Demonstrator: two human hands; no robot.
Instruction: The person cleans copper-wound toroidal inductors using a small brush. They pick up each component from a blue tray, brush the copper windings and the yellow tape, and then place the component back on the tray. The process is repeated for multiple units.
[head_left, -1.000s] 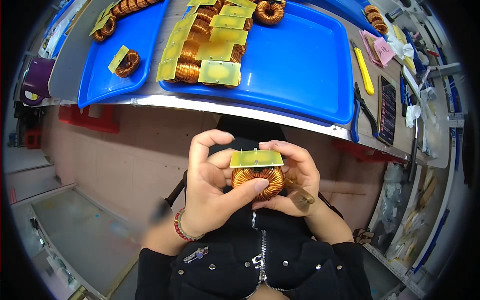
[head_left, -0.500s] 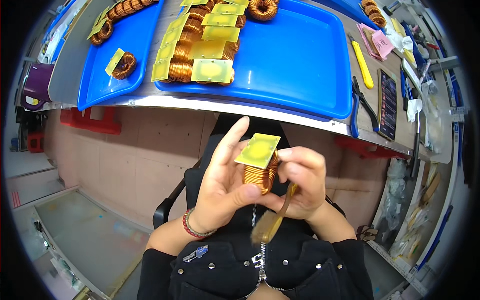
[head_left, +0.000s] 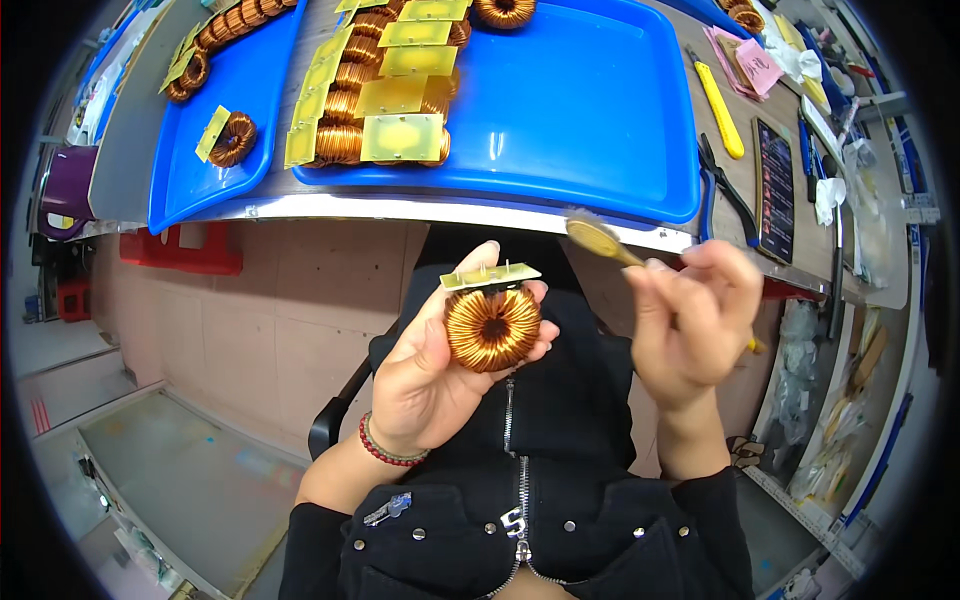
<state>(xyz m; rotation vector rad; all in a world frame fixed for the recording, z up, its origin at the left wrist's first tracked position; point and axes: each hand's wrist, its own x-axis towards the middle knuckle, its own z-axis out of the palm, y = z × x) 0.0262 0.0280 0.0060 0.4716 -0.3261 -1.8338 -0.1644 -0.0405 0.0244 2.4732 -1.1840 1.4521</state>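
My left hand holds a copper-wound toroidal coil in front of my chest, its round face and centre hole turned up toward me. A yellow-green circuit board sits along the coil's far side, with several pins sticking up from it. To the right, my right hand pinches a small brush by its handle. The brush head is raised near the bench edge, apart from the coil, with its bristles facing away.
Rows of similar coils with boards fill the left side of a blue tray. A second blue tray holds more coils. On the bench at right lie a yellow utility knife, pliers, a phone and pink papers.
My right hand has moved away from the coil to the right, swinging the brush head up. In my left hand the coil has turned, so its round face shows and its board is nearly edge-on.
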